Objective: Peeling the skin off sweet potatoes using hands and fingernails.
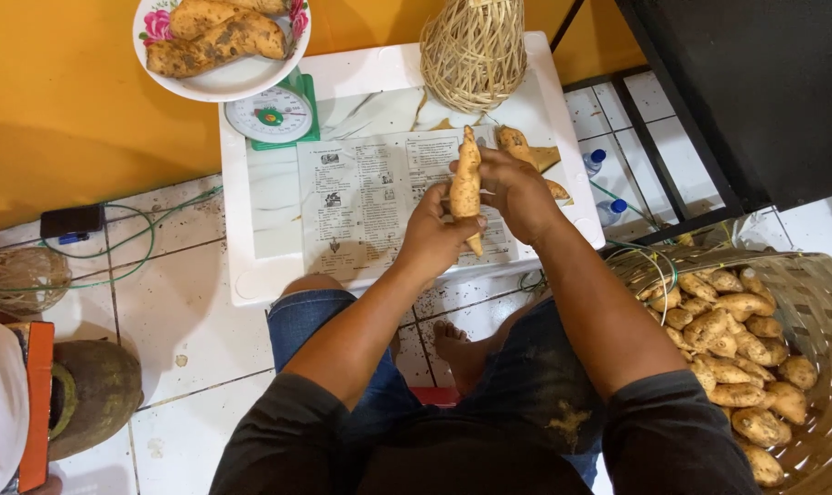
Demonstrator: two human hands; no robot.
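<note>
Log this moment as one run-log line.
left hand: grips sweet potato | right hand: on same sweet potato | under: newspaper on white table | right: basket

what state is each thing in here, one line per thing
sweet potato: held upright in both hands
left hand: closed on its lower half
right hand: closed on its upper half
scale plate: loaded with dirty sweet potatoes
woven basket: filled with sweet potatoes
newspaper: spread flat on the white table

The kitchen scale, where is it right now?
In the head view, the green kitchen scale stands on the white table's far left corner, carrying a plate of sweet potatoes.
</note>
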